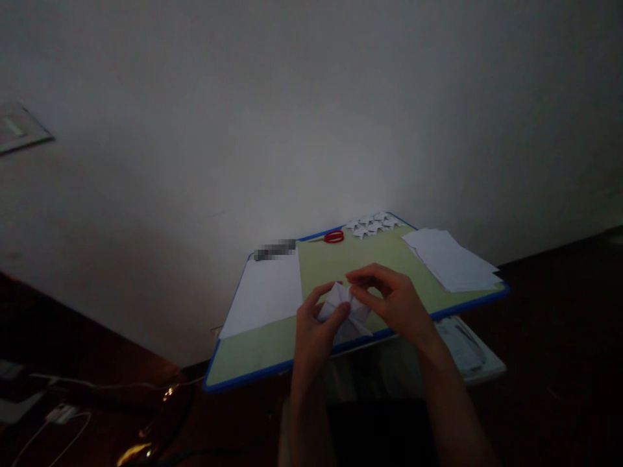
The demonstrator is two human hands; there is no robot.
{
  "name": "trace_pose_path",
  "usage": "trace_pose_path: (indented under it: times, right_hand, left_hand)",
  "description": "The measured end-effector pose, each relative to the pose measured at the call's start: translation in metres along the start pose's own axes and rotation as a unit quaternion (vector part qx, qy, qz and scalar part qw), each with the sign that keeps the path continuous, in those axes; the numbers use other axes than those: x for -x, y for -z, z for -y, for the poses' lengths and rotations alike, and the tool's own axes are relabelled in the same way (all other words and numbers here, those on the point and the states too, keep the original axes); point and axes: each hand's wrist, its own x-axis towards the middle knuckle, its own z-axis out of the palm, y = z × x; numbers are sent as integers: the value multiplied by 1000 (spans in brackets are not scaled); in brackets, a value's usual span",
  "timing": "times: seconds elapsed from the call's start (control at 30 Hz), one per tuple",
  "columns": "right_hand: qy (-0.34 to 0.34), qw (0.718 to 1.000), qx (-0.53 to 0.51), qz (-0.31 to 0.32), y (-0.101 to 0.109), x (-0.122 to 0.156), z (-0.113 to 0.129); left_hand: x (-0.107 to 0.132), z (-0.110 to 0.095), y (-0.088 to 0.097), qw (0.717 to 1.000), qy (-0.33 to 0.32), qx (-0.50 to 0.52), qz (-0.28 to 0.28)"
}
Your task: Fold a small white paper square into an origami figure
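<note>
A partly folded piece of white paper [357,312], with several creased flaps and pointed corners, is held above the table's near edge. My left hand [318,321] grips it from the left, the thumb lying across its front. From the right, my right hand [387,295] pinches its upper flap between thumb and fingers. The far side of the paper and some fingertips are hidden.
On the green, blue-edged table [257,357] are a white sheet [267,288], red-handled scissors [333,237], several small folded paper pieces [374,224] and a paper stack [450,259]. A wall [311,117] stands behind. A cable [117,386] runs at lower left.
</note>
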Motion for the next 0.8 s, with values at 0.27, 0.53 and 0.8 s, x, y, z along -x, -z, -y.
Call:
trace_pose_path:
  times: [0.27, 0.53, 0.8]
  right_hand:
    - [-1, 1000, 7, 11, 0, 0, -1]
    - [-49, 990, 80, 101, 9, 2, -2]
    - [1, 992, 92, 90, 7, 3, -2]
  left_hand:
    - [3, -5, -3, 1000, -4, -4, -7]
    - [8, -10, -4, 999, -26, -39, 3]
    - [11, -15, -2, 999, -32, -31, 16]
